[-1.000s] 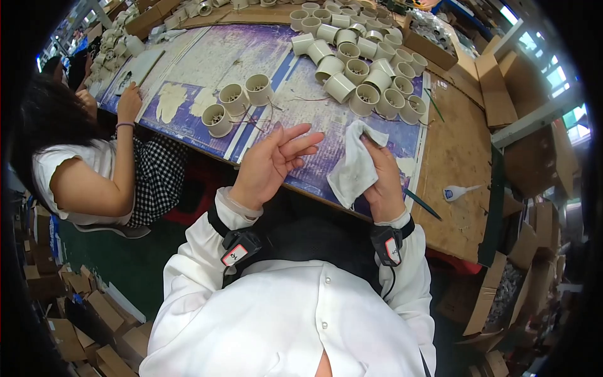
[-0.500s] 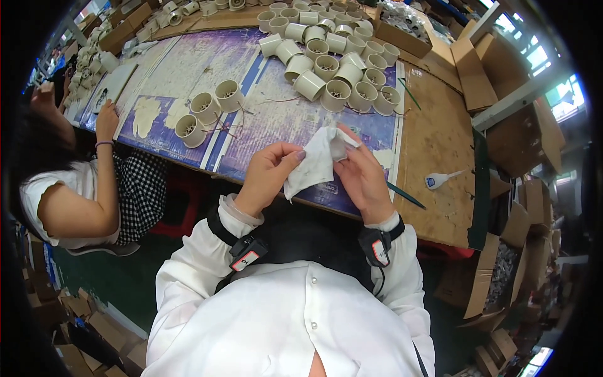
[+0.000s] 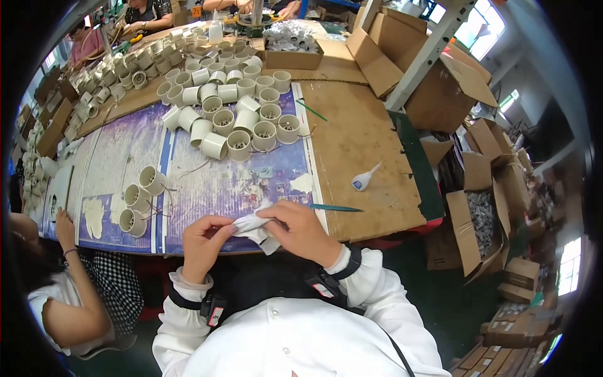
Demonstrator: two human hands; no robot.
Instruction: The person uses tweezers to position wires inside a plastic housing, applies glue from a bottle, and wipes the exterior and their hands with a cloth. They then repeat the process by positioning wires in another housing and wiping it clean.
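A crumpled white cloth is stretched between my two hands above the table's front edge. My left hand pinches its left end between thumb and fingers. From the right, my right hand grips the upper part, with the fingers curled over it; a loose corner hangs below. Beyond the hands to the left, several off-white cylindrical cups with small parts and thin wires inside stand in a slanting row. A larger cluster of the same cups fills the table farther back, some upright and some lying on their sides.
A green pen-like tool lies right of my hands, and a small white bottle with a thin tip beyond it. A co-worker's hand rests at the left. An open carton of parts sits at the back.
The cloth was spread open and hanging; now it is bunched between my hands. My right hand has turned over it, palm down. The view has swung to the right.
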